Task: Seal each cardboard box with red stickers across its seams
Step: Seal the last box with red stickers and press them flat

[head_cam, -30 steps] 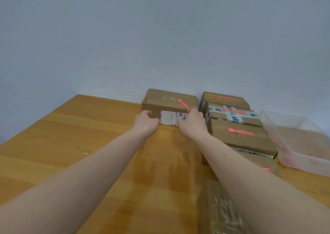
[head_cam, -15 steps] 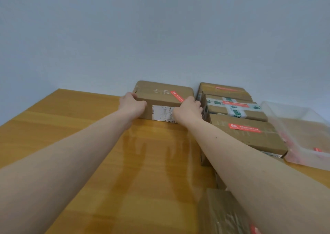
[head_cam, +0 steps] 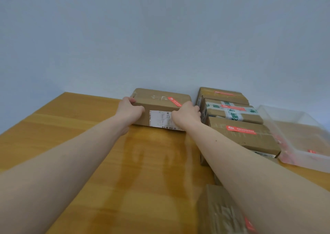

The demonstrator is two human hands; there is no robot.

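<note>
Head view. Cardboard box (head_cam: 157,106) sat at the far edge of the desk (head_cam: 75,144), against the wall (head_cam: 160,37). Left hand (head_cam: 131,109) curled round its left end; right hand (head_cam: 187,114) curled over its right near corner, both grips holding the box. Red sticker (head_cam: 175,101) lay diagonally on the lid; print too small to read. White shipping label (head_cam: 159,119) with a barcode on the near face, text unreadable. Just right, apart by a narrow gap: row of boxes (head_cam: 241,135), each with a red sticker, one with green-printed tape (head_cam: 232,113). Clear plastic tray (head_cam: 301,144) further right. Bare desk lay left and near.
</note>
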